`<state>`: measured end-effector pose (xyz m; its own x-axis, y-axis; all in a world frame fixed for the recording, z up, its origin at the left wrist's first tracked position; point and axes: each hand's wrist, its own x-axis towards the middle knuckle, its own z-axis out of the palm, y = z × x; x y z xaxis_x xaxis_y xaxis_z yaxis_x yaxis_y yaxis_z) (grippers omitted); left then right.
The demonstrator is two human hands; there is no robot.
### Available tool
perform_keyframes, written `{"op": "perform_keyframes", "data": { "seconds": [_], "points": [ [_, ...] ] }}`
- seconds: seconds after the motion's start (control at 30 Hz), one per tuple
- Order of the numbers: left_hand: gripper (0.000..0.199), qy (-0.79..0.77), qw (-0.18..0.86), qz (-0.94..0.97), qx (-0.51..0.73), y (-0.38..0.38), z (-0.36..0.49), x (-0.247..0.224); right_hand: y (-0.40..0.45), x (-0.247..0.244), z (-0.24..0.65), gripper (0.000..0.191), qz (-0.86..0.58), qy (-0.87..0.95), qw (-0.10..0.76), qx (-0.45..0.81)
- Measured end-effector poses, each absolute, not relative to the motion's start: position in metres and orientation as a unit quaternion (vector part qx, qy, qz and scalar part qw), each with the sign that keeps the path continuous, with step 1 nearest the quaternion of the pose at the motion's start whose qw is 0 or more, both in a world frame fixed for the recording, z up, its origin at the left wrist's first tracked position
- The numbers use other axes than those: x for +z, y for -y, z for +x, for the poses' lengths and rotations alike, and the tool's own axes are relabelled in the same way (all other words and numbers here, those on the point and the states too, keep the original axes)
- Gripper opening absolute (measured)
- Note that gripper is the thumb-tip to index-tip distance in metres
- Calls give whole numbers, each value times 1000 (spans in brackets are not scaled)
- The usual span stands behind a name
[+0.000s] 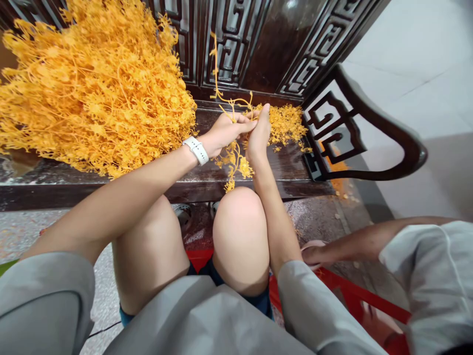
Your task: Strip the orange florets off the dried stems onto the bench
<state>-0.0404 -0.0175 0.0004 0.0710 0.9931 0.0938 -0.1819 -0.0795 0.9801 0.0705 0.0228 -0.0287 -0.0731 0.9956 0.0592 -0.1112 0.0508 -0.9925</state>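
Observation:
My left hand, with a white watch band on its wrist, is closed on an orange-yellow plastic flower sprig. The sprig's thin bare stem rises above the fingers, and small frilly flowers hang below them. My right hand meets the left fingertips at the sprig, thumb upward and fingers curled; what it pinches is hidden. Left of my hands lies a large heap of the same plastic flower sprigs. Behind and right of my right hand spreads a low pile of loose small flowers.
The dark wooden bench has a carved back and a curved armrest at the right. More orange pieces lie on the floor beyond it. Another person's leg and a red plastic stool are at the lower right.

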Motion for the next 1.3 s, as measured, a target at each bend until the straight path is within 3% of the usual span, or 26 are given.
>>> {"op": "perform_keyframes", "data": {
  "seconds": [0.1,0.33,0.5,0.87,1.1,1.3],
  "points": [
    [24,-409,550,469,557,19,-40,2,-18,-30,64,73,-430,509,604,437],
    [24,-413,563,394,598,18,-33,-1,-7,-18,55,71,-448,481,616,435],
    [17,-406,624,383,548,22,-38,8,-8,-24,53,71,-443,462,649,412],
    [62,-387,598,479,513,16,-54,10,-1,-21,48,77,-366,472,589,544],
    [65,-392,613,500,470,22,-60,18,4,-17,56,67,-303,409,544,667],
    [68,-355,685,483,414,29,-58,32,0,-14,71,57,-233,335,470,783]
  ]
}}
